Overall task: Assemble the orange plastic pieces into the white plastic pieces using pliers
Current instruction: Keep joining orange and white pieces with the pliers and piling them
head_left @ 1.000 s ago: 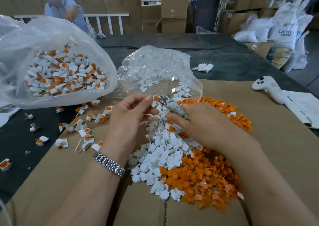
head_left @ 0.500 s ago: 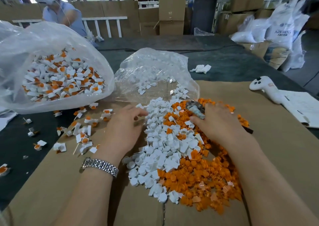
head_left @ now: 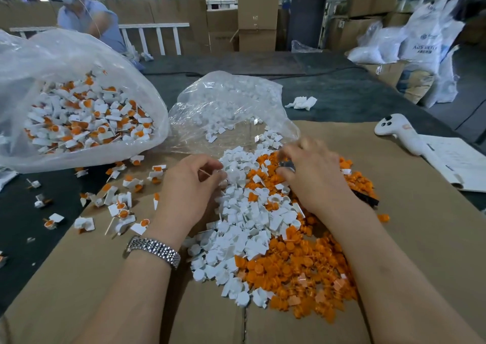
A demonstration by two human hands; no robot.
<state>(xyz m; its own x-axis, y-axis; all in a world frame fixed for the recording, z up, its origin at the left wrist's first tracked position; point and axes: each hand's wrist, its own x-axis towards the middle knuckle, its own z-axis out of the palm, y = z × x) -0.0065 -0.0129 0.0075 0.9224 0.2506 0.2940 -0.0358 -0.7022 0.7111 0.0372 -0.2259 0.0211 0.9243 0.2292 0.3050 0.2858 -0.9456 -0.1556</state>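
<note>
Our left hand (head_left: 188, 186) now pinches a thin stick-like bit w/ curled fingers at the edge of the white pieces (head_left: 244, 220); half a sec ago it lay flat on the cardboard (head_left: 410, 238). Our right hand (head_left: 313, 175) has slid further up the pile, fingertips blurred, clenched round the pliers (head_left: 286, 165), metal head poking out by the thumb, a dark handle end showing behind the wrist. Orange pieces (head_left: 294, 272) are small round caps, heaped right next to & partly under the white ones, which are little tabbed cups. Finished white+orange parts (head_left: 118, 207) lie scattered left of us, more in the big bag (head_left: 79, 112) on the tabletop (head_left: 355, 93). A half-empty clear bag (head_left: 231, 112) sits behind the pile.
</note>
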